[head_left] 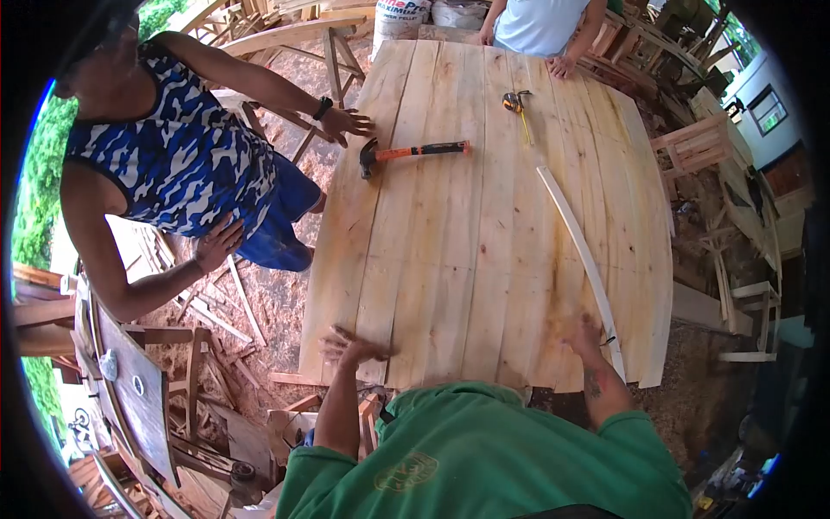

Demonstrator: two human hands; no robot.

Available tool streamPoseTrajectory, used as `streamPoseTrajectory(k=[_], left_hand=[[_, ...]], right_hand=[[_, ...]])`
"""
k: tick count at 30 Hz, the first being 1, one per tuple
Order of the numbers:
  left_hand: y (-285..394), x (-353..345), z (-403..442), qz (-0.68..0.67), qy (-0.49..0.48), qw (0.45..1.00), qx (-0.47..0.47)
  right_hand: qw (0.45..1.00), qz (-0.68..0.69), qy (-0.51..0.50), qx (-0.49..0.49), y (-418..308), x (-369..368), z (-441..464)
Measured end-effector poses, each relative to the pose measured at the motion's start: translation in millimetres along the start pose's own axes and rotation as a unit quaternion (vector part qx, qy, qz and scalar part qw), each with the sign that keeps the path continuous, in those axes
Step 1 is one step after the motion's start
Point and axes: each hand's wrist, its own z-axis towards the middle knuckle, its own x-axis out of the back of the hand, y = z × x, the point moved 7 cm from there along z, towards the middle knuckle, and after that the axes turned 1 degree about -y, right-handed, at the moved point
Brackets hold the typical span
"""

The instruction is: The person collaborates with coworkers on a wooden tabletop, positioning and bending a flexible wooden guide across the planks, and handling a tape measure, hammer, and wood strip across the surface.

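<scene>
A broad panel of joined wooden boards point(450, 285) lies in front of me. My left hand point(350, 346) rests at its near left edge with the fingers spread, holding nothing. On the near right part of the panel, my right hand point(585, 336) lies with its fingers stretched forward, slightly blurred. Just beside it runs a long, thin, pale wooden strip point(575, 229), slightly curved in this view. A claw hammer point(419, 150) with an orange and black handle lies at the far left of the panel. Farther back is a tape measure point(513, 102) with some yellow blade pulled out.
A person in a blue camouflage top point(173, 147) stands at the left, one hand by the panel's edge. Another person in a light shirt point(540, 26) is at the far edge. Wood scraps point(246, 303) litter the sawdust-covered floor. Wooden frames point(692, 147) stand at right.
</scene>
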Motion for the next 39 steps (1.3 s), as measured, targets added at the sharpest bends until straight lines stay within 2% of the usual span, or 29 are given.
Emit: streamPoseTrajectory(k=[2, 12, 18, 20, 21, 23, 24, 26, 29, 33, 36, 39], left_hand=[[-1, 1, 1, 0.001, 0.004, 1.0, 0.003], [-8, 5, 5, -0.007, 0.011, 1.0, 0.022], [-3, 8, 3, -0.003, 0.012, 1.0, 0.025], [1, 8, 1, 0.001, 0.011, 1.0, 0.023], [1, 9, 0, 0.0, 0.011, 1.0, 0.023], [1, 10, -1, 0.002, 0.011, 1.0, 0.023], [2, 10, -1, 0.0, 0.011, 1.0, 0.023], [1, 10, -1, -0.001, 0.011, 1.0, 0.023], [2, 11, -1, -0.002, 0.01, 1.0, 0.023], [4, 11, 2, -0.004, 0.01, 1.0, 0.019], [4, 13, 4, -0.007, 0.01, 1.0, 0.017], [6, 12, 6, -0.01, 0.009, 1.0, 0.01]], right_hand=[[0.997, -0.064, 0.039, 0.01, 1, -2, 3], [0.996, -0.083, 0.019, -0.02, 15, -17, 11], [0.998, -0.056, 0.033, 0.001, 3, -1, 6], [0.997, -0.072, -0.031, 0.011, -5, 1, 3], [0.997, -0.072, -0.03, 0.008, 5, -7, 6], [0.995, -0.088, 0.051, 0.022, 6, -7, 8], [0.995, -0.088, 0.05, 0.023, 10, -10, 11], [0.997, -0.066, -0.01, -0.046, -5, 6, 1], [0.997, -0.073, 0.032, 0.003, 7, -8, 13], [0.997, -0.071, 0.006, -0.015, 14, -16, 16], [0.997, -0.076, 0.017, 0.007, 11, -17, 19], [0.998, -0.051, -0.029, -0.036, 2, -5, 16]])
